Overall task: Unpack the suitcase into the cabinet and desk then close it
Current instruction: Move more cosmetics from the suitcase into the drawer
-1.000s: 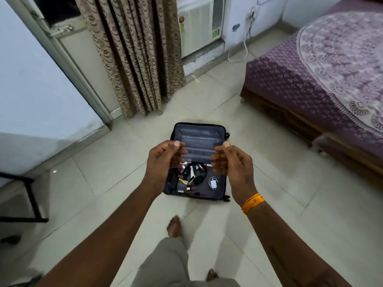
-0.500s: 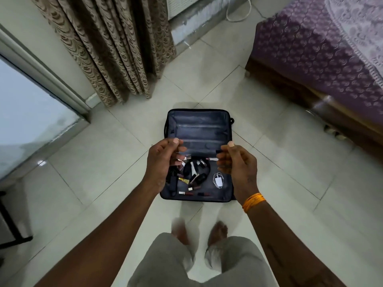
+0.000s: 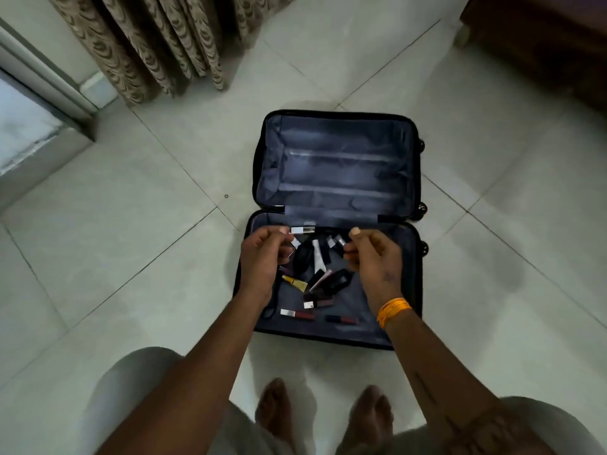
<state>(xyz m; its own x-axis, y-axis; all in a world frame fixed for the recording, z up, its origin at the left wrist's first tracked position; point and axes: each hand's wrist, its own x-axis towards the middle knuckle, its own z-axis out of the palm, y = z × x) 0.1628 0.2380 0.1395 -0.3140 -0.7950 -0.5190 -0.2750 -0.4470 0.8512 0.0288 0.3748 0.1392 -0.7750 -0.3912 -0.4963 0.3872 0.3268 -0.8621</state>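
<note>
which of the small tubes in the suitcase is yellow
The yellow tube lying just right of the left hand's wrist; the other tubes around it are dark red, black or white.

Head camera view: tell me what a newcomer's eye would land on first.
The open suitcase on the tiled floor, mid-frame: its far half is bare grey lining, its near half strewn with small cosmetics, among them a yellow tube and dark red lipsticks. Next come the left hand and right hand, loosely curled above that clutter, an orange wristband on the right wrist.
</note>
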